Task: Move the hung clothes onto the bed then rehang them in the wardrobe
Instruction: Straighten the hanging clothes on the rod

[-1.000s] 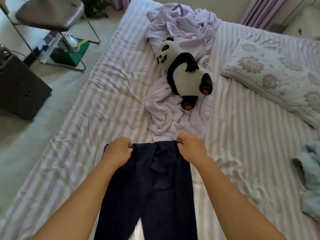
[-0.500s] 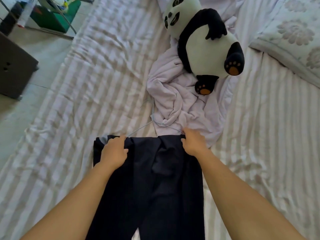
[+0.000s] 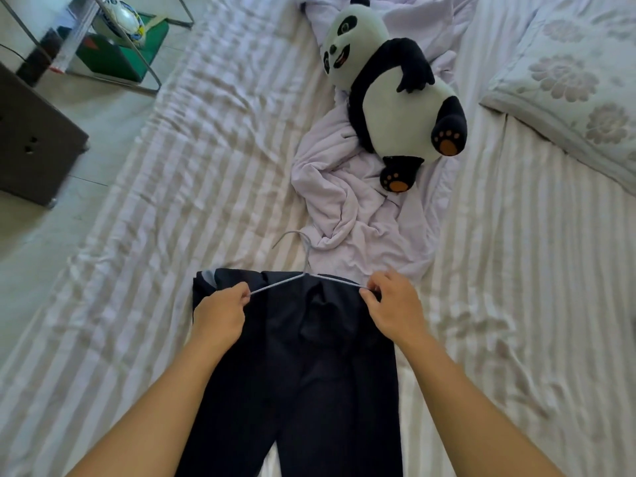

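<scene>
One head-worn view looks steeply down, close over the bed [image 3: 192,187] edge

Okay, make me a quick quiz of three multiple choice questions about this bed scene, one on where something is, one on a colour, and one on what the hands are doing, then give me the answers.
1. Where does the panda plush lie?
A. on the crumpled lilac sheet
B. on the floor
C. on the floral pillow

2. What colour are the trousers spread on the bed?
A. red
B. dark navy
C. white

3. What are the two hands doing?
A. resting flat on the pillow
B. lifting the panda
C. each pinching an end of the wire hanger

Answers:
1 A: the panda rests on the lilac sheet, apart from the pillow.
2 B: the cloth is very dark blue against the pale striped bedding.
3 C: the left hand and right hand each have a grip on an end of the hanger, over the waistband.
</scene>
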Motion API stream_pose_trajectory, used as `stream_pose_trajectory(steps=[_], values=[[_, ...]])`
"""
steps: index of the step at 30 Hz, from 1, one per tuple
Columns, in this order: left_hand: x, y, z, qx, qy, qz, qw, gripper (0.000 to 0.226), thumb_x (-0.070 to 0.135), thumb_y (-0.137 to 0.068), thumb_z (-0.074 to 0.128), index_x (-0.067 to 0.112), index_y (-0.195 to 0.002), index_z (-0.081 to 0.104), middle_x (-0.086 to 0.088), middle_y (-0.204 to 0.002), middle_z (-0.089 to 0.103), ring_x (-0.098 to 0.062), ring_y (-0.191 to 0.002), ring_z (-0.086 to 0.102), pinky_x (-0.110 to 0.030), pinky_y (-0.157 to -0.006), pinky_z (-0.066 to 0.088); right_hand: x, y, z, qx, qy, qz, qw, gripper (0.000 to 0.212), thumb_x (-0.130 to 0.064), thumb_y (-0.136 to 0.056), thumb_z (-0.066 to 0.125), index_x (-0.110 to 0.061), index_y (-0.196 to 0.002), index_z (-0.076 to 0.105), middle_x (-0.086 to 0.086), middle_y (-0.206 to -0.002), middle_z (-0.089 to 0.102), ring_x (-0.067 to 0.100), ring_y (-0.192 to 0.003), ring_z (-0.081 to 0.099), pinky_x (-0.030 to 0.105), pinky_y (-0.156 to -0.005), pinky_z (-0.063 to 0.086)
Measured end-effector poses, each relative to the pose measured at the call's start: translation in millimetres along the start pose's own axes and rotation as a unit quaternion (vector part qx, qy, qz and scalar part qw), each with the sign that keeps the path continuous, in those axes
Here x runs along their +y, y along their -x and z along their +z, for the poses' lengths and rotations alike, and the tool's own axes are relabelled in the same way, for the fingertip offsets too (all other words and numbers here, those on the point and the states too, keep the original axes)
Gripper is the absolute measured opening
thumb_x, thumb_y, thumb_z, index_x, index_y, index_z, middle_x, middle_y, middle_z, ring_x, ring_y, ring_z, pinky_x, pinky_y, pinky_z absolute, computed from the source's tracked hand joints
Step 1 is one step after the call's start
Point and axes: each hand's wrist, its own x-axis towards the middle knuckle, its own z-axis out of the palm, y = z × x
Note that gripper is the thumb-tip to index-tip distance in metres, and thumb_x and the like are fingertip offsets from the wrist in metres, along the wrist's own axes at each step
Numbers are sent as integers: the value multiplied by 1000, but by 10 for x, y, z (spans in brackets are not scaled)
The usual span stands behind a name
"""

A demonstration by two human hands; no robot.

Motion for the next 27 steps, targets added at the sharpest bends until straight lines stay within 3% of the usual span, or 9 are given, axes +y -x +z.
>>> stream_pose_trajectory(steps=[4,8,11,13,16,19,23,27], values=[[-94,181,-59,-2,-29,5,1000,23,17,-101,41,28,-82,50,7,-63,52,-18,-66,46,-29,-52,29,-131,280,-127,10,24,-1,1000,30,-45,-90,64,-23,-75,49,-10,-73,53,12,-70,51,27,-60,36],[-77,329,-117,1,-30,24,999,23,19,-101,40,30,-84,50,6,-68,52,-18,-70,42,-30,-57,31,-160,564,-162,72,77,-41,994,38,-39,-83,75,-21,-65,47,-10,-62,48,14,-60,44,24,-52,32],[-36,439,-122,-3,-38,35,999,21,21,-102,39,28,-85,50,3,-69,55,-19,-72,44,-32,-59,38,-104,795,-79,76,67,-51,994,39,-34,-80,79,-16,-59,51,-8,-61,45,12,-57,39,23,-48,30],[-30,529,-107,-13,-45,35,998,19,20,-101,38,27,-88,50,3,-72,56,-19,-75,44,-31,-60,38,-10,930,11,22,53,-24,998,42,-39,-90,67,-17,-61,46,-7,-59,44,14,-55,41,26,-49,30],[-67,665,-55,-28,-51,39,998,17,17,-100,40,27,-91,51,6,-82,61,-19,-78,45,-30,-65,40,56,1069,107,-98,38,12,994,40,-38,-101,50,-9,-74,53,2,-68,54,15,-62,45,34,-61,40],[-139,743,-63,-25,-44,35,998,18,20,-102,40,26,-88,51,4,-76,60,-19,-75,47,-28,-60,36,2,1110,58,-141,30,12,989,38,-35,-103,46,-10,-74,47,2,-67,51,17,-61,42,36,-63,42],[-167,848,-223,-12,-20,31,999,24,24,-102,42,27,-79,47,4,-66,55,-19,-70,51,-28,-53,30,-134,1109,-141,-115,35,-5,993,39,-34,-103,45,-14,-70,36,-1,-62,42,17,-60,39,36,-58,36],[-92,1121,-496,38,21,33,998,24,19,-101,43,19,-79,52,2,-62,51,-15,-59,46,-29,-51,30,-375,1161,-421,-43,-7,1,999,37,-32,-102,46,-11,-72,47,2,-64,51,22,-61,46,37,-61,40]])
